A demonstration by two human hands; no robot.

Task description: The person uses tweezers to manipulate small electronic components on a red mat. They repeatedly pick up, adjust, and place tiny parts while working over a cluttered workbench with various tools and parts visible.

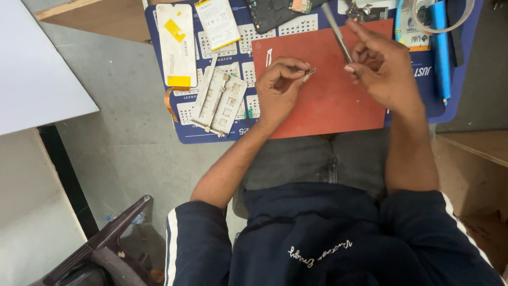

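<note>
My left hand [280, 85] pinches a tiny metal part [311, 70] between thumb and fingertips above a red work mat [323, 106]. My right hand [383, 66] holds thin metal tweezers [336, 32], their shaft rising up and away to the left. The tweezers' lower end sits by my fingers, a short gap right of the tiny part. Both hands hover over the mat's upper middle.
A blue printed mat [211, 135] lies under the red one. On it rest a white metal holder frame [219, 100], a white battery with yellow stickers [177, 45], another battery [218, 22], a dark opened phone [272, 13] and a blue pen tool [440, 47]. A white board [32, 69] stands left.
</note>
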